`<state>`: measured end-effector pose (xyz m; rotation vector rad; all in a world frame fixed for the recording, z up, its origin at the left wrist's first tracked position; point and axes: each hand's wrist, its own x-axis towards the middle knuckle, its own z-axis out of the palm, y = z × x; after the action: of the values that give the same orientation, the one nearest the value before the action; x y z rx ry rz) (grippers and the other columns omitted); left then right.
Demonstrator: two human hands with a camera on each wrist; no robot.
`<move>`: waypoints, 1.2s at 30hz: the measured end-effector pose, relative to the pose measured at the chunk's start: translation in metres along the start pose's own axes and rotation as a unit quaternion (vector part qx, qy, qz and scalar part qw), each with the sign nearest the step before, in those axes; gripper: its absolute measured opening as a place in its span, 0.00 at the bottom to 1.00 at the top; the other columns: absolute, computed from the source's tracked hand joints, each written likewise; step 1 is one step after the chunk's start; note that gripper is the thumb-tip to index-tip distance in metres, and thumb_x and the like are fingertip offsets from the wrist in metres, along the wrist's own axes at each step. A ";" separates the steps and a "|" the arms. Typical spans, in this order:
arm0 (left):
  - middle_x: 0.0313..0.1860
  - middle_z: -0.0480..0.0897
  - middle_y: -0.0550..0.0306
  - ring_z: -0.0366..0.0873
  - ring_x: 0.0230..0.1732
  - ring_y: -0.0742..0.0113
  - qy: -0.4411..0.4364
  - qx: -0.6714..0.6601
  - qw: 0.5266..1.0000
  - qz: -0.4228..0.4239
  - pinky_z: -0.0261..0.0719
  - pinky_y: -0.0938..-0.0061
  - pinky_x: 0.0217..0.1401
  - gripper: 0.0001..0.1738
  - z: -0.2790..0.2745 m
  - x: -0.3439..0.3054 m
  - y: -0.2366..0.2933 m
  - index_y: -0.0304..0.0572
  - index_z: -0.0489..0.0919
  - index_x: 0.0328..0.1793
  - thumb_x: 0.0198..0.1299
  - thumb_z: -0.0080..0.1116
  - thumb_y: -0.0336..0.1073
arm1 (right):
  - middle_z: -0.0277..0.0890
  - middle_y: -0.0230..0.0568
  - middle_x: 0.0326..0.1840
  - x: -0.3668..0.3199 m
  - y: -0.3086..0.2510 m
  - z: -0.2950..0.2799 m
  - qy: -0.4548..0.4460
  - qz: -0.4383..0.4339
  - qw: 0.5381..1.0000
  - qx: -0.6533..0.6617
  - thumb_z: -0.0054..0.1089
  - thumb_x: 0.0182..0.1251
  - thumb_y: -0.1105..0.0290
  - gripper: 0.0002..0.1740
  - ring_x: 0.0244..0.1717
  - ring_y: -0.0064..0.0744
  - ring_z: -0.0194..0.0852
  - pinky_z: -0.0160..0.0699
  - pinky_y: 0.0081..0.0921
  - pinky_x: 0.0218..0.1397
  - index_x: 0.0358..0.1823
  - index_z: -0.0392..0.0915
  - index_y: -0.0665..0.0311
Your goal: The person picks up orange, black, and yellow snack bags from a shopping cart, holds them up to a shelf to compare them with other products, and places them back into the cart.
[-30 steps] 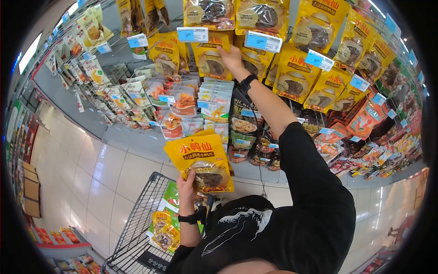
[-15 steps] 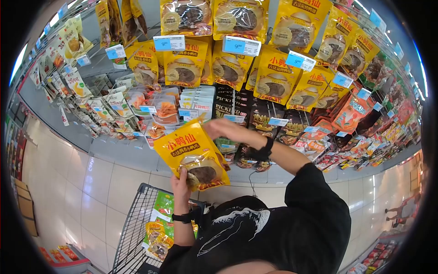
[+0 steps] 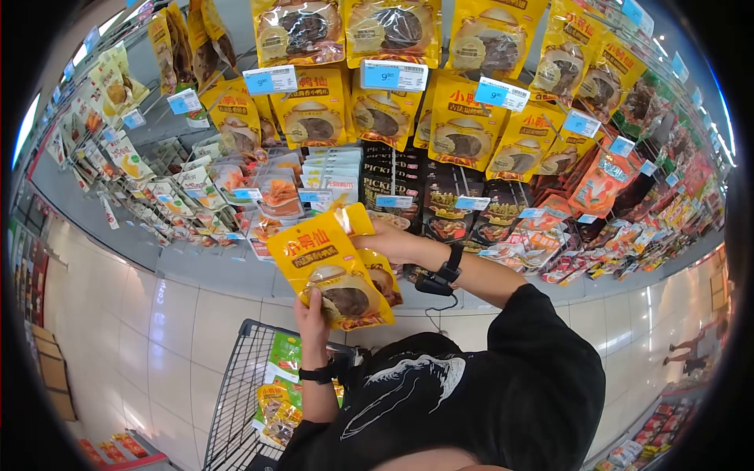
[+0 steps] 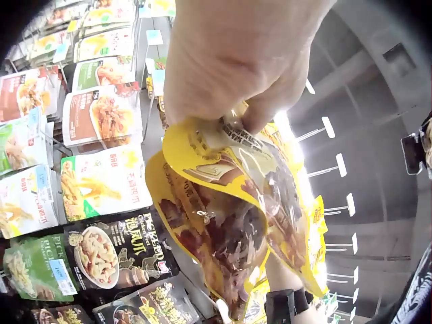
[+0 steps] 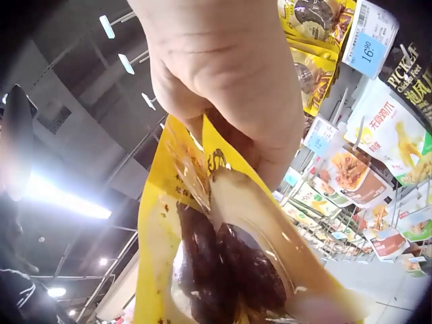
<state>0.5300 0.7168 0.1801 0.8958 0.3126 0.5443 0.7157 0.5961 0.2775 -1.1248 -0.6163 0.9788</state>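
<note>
- Low on the left, the wire shopping cart (image 3: 236, 377) stands below your arms with green and yellow packs lying in it
- Your left hand (image 3: 314, 310) comes up from below, with its fingers and thumb pinching the bottom edge of the yellow snack pouch (image 3: 326, 263); the left wrist view shows the same pinch on the sealed rim (image 4: 223, 145)
- The pouch is in the air at chest height, above the cart and in front of the shelf, tilted with its printed face towards you
- Judge it as light and floppy: glossy film around a dark lump of meat that sits in the lower half, so the weight hangs low and the film may slide under dry fingers
- Take it by the flat sealed edges or the top header, not across the bulging window
- A second pouch (image 3: 385, 282) shows just behind the first, touching it
- Your right hand (image 3: 389, 239) closes on the upper edge, fingers curled over the header (image 5: 196, 155); I cannot tell whether it also grips the rear pouch
- To the right and above, hanging pouches (image 3: 463, 118) of the same kind fill the pegs behind blue price tags (image 3: 393, 76)
</note>
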 end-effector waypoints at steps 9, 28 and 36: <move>0.54 0.76 0.52 0.75 0.52 0.66 0.105 0.001 0.988 0.112 0.74 0.70 0.56 0.18 -0.020 -0.006 0.017 0.33 0.68 0.60 0.68 0.48 0.33 | 0.79 0.37 0.48 0.028 -0.025 0.008 -0.025 -0.094 0.987 -0.131 0.57 0.67 0.68 0.17 0.47 0.21 0.73 0.73 0.21 0.51 0.53 0.74 0.72; 0.54 0.77 0.54 0.76 0.52 0.64 0.186 -0.049 0.974 0.121 0.74 0.69 0.57 0.16 -0.056 -0.041 0.022 0.35 0.69 0.59 0.68 0.49 0.32 | 0.79 0.35 0.46 0.142 -0.086 0.009 0.086 -0.227 0.965 -0.095 0.57 0.68 0.67 0.15 0.43 0.21 0.74 0.72 0.21 0.46 0.49 0.77 0.71; 0.52 0.78 0.54 0.77 0.50 0.65 0.200 -0.053 0.971 0.120 0.75 0.69 0.55 0.16 -0.055 -0.046 0.022 0.34 0.70 0.58 0.67 0.50 0.32 | 0.80 0.36 0.44 0.161 -0.086 0.006 0.149 -0.264 0.945 -0.119 0.57 0.67 0.68 0.13 0.42 0.21 0.75 0.72 0.22 0.44 0.47 0.78 0.71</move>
<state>0.4585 0.7377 0.1667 0.7184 0.5394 0.9612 0.8136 0.7324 0.3506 -1.2032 -0.7482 0.2689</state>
